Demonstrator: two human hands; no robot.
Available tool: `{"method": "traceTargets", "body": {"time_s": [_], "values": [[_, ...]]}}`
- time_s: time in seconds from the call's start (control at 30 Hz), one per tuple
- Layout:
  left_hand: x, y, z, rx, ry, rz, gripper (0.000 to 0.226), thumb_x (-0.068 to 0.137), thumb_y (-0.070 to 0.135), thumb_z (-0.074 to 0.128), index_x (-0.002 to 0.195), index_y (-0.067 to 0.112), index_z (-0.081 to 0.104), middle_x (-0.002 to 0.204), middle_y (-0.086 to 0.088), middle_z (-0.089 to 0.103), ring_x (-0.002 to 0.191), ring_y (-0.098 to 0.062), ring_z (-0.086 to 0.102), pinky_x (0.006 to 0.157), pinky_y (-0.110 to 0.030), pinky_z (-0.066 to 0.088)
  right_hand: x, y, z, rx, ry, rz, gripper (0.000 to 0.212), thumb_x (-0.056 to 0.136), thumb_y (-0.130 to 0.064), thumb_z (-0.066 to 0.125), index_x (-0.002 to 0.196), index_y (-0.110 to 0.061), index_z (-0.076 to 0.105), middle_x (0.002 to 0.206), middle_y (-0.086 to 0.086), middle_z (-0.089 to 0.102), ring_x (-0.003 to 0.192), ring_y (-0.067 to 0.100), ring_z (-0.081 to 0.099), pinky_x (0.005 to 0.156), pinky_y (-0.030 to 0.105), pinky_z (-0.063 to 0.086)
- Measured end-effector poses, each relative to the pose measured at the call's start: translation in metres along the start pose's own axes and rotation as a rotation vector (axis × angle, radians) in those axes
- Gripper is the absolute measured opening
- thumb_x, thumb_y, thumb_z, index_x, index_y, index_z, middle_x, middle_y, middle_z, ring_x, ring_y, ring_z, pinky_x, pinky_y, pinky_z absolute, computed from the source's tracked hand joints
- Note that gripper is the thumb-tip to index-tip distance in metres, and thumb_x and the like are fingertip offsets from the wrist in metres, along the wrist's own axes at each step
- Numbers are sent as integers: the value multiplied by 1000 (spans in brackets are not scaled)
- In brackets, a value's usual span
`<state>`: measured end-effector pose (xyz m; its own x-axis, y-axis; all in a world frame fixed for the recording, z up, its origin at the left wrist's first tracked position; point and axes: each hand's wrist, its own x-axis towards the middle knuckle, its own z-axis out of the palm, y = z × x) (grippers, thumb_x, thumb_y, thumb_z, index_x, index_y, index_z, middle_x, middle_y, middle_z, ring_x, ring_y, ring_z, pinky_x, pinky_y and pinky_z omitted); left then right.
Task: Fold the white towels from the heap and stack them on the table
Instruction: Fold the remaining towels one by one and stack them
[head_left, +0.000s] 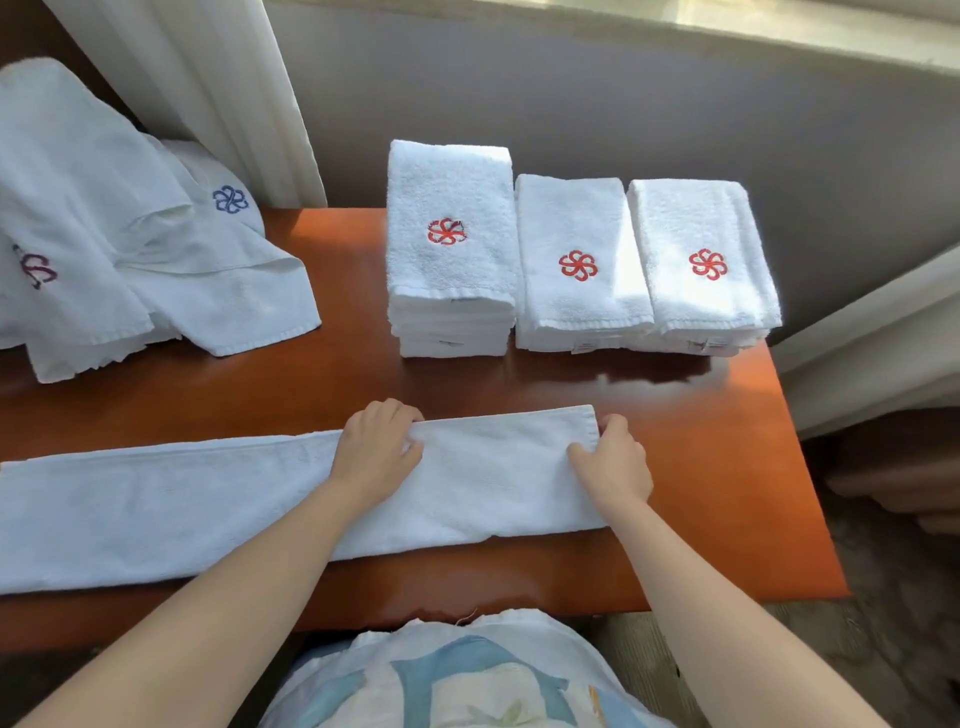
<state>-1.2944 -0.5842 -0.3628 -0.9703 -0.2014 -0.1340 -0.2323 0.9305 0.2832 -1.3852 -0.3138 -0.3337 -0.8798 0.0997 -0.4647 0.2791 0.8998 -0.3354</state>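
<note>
A white towel, folded lengthwise into a long strip, lies across the front of the orange-brown table. My left hand grips the strip near its middle, fingers curled over the far edge. My right hand holds the strip's right end, fingers curled around the short edge. At the back stand three stacks of folded white towels with red flower logos: a taller left stack, a middle stack and a right stack. The heap of unfolded white towels lies at the table's left.
A grey wall and a window sill run behind the table. A white curtain hangs at the back left. The table's right edge drops off to carpet and a brown piece of furniture.
</note>
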Motion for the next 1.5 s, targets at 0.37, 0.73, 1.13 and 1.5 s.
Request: {"method": "traceTargets", "body": {"time_s": [0.37, 0.73, 1.13, 1.5], "values": [[6, 15, 8, 22, -14, 12, 19, 99, 29, 54, 115, 23, 63, 113, 3, 61, 99, -14, 53, 88, -29, 43, -5, 15, -3, 129, 138, -141, 17, 103, -39, 40, 100, -23, 45, 84, -4, 61, 76, 24, 58, 61, 35, 41], [-2, 39, 5, 72, 59, 176, 51, 84, -5, 63, 129, 20, 61, 123, -2, 60, 112, -23, 56, 96, -36, 45, -7, 45, -10, -132, 108, -30, 36, 98, -39, 46, 130, -23, 47, 113, 2, 66, 98, 26, 62, 72, 35, 44], [-21, 49, 20, 243, -430, 409, 91, 92, 72, 35, 150, 35, -24, 159, 3, -33, 145, -19, -33, 121, -45, -16, -37, 24, 36, -344, -217, -579, 69, 103, -34, 39, 159, -23, 1, 166, 0, -12, 152, 24, -14, 122, 41, -4], [-45, 25, 11, 279, -415, 155, 88, 93, 74, 26, 152, 33, -23, 158, -1, -36, 146, -23, -33, 119, -51, -16, -38, 1, 45, -427, -235, -373, 78, 98, -47, 34, 157, -26, -12, 162, 9, -27, 147, 36, -28, 118, 53, -14]]}}
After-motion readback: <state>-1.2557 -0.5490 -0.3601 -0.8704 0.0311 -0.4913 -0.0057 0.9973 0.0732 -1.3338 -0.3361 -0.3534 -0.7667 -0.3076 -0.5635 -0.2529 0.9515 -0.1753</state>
